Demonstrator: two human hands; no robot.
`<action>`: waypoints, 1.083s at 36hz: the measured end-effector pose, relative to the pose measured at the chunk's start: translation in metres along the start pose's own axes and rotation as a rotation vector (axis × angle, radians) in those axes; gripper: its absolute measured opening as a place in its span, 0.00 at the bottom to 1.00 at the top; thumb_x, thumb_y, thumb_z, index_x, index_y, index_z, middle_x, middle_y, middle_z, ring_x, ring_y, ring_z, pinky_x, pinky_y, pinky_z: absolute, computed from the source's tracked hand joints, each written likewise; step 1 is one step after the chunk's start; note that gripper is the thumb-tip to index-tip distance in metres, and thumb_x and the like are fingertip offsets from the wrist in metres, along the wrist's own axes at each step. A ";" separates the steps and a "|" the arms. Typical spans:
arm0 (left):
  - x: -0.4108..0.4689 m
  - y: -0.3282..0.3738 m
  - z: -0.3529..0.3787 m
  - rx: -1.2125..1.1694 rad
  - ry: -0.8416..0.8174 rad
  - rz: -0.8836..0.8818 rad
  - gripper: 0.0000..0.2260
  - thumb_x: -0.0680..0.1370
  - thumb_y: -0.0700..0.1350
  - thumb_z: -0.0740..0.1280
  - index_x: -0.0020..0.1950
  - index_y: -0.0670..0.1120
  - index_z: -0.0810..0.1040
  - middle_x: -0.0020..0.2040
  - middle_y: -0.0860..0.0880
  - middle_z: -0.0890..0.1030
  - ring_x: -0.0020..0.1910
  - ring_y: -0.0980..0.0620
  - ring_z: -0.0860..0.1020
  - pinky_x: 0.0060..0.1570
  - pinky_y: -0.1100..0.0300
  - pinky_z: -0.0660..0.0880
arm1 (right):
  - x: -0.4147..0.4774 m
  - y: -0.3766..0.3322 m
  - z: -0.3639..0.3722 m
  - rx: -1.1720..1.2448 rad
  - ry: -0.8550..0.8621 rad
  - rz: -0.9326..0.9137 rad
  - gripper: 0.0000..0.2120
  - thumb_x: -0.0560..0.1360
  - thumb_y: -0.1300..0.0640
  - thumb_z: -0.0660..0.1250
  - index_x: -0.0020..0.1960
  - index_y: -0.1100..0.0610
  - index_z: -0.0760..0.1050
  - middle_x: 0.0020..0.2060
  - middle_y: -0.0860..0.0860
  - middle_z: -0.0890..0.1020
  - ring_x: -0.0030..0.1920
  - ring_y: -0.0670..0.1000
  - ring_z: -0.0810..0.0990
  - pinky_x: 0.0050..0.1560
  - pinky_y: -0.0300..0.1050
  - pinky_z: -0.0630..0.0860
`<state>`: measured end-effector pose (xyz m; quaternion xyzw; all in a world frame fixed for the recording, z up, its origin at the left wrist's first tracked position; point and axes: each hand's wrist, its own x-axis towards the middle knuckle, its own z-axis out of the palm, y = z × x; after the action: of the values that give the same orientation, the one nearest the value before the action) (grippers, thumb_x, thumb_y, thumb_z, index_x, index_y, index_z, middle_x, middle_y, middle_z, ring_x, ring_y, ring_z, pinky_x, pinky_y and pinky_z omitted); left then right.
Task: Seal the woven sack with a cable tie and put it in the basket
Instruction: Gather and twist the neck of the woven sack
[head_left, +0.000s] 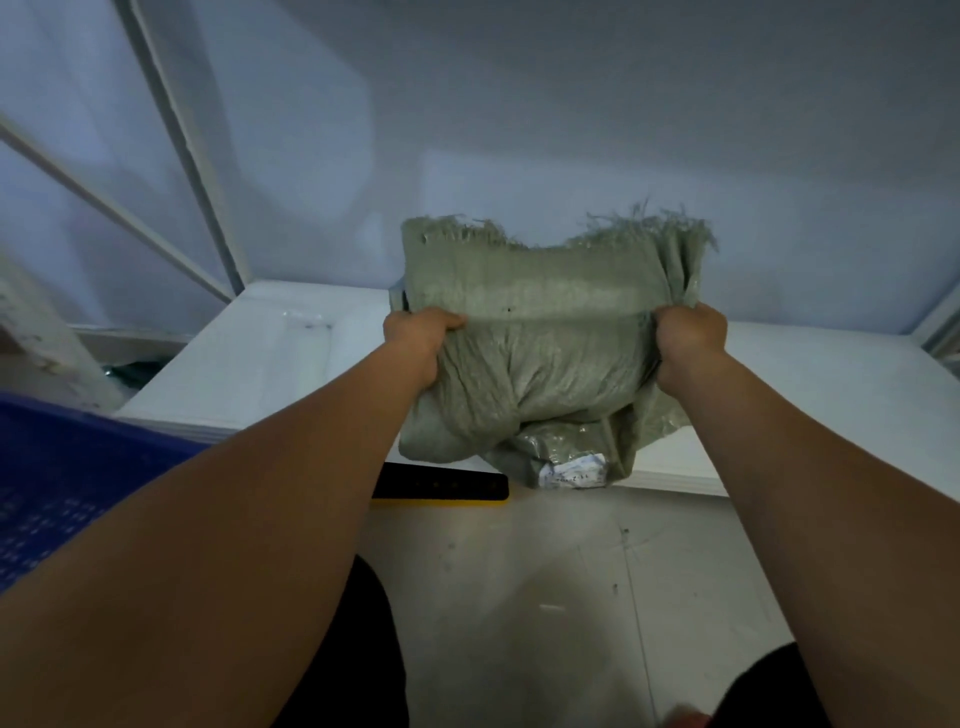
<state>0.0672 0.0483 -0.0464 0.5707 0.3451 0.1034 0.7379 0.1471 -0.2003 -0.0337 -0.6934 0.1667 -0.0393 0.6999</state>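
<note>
Left hand and right hand hold the sack at the table's near edge.
Both hands' fingers pinch bunched fabric below the frayed top; the sack's bottom overhangs the edge. The basket is by the near-left corner.

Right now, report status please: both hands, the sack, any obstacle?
Left hand and right hand each grip the grey-green woven sack near its top. Frayed mouth untied, no cable tie visible. Blue perforated plastic basket lower left, nothing blocking.
</note>
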 end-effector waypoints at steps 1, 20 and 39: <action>0.000 -0.001 0.000 0.004 -0.003 -0.019 0.38 0.70 0.40 0.79 0.76 0.40 0.65 0.70 0.41 0.73 0.65 0.39 0.74 0.66 0.40 0.71 | 0.003 0.001 -0.001 -0.009 0.004 0.015 0.20 0.75 0.64 0.62 0.66 0.58 0.77 0.57 0.54 0.81 0.55 0.57 0.80 0.65 0.53 0.76; 0.001 0.002 -0.009 -0.224 0.072 0.058 0.24 0.73 0.41 0.75 0.68 0.40 0.75 0.51 0.46 0.79 0.43 0.49 0.77 0.52 0.52 0.75 | 0.028 0.018 -0.018 -0.039 -0.178 0.229 0.35 0.66 0.53 0.78 0.70 0.60 0.73 0.60 0.58 0.81 0.55 0.60 0.82 0.61 0.59 0.78; 0.008 -0.003 -0.009 -0.171 0.142 0.092 0.19 0.80 0.52 0.64 0.66 0.43 0.75 0.49 0.48 0.78 0.47 0.48 0.77 0.59 0.48 0.76 | 0.003 0.009 -0.005 0.035 -0.030 0.188 0.08 0.78 0.53 0.64 0.55 0.55 0.75 0.49 0.52 0.81 0.52 0.55 0.81 0.54 0.48 0.78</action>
<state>0.0663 0.0584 -0.0536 0.5121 0.3598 0.2066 0.7521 0.1474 -0.2056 -0.0428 -0.6628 0.2200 0.0340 0.7149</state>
